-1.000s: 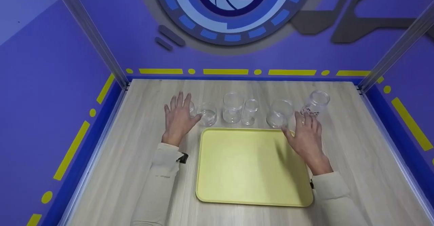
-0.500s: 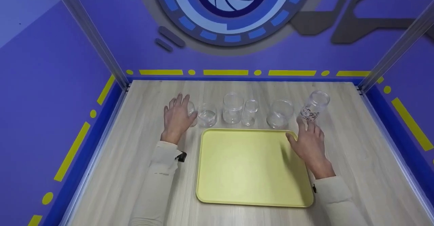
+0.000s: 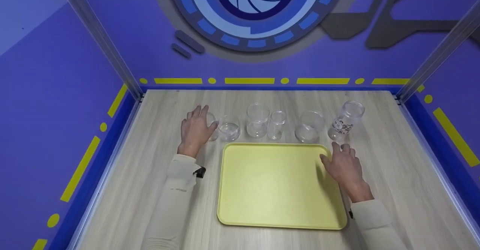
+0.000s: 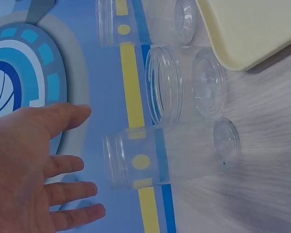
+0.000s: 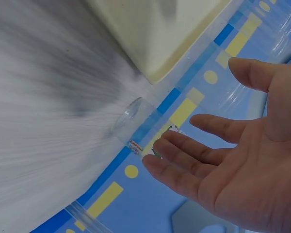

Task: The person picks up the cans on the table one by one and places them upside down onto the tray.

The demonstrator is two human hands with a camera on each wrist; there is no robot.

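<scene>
A row of clear, jar-like containers stands behind a yellow tray point(image 3: 281, 186). My left hand point(image 3: 195, 131) is nearest the tall clear jar point(image 4: 194, 153) at the row's left end; in the left wrist view its fingers are spread and hold nothing. Beside that jar is a short, wide jar point(image 3: 229, 129). My right hand point(image 3: 345, 165) hovers by the tray's far right corner, fingers slightly bent and holding nothing. In front of its fingertips stands a tall clear jar with a printed label point(image 3: 345, 120), partly covered by the fingers in the right wrist view.
Between the hands stand a taller clear jar point(image 3: 257, 120), a slim one point(image 3: 276, 125) and a wide one point(image 3: 309, 126). Blue-purple panels point(image 3: 240, 70) wall in the wooden tabletop point(image 3: 127, 190) at the back and both sides.
My right hand has drawn back toward me and slightly right, away from the labelled jar. The left hand has shifted a little left. Jars and tray stay put.
</scene>
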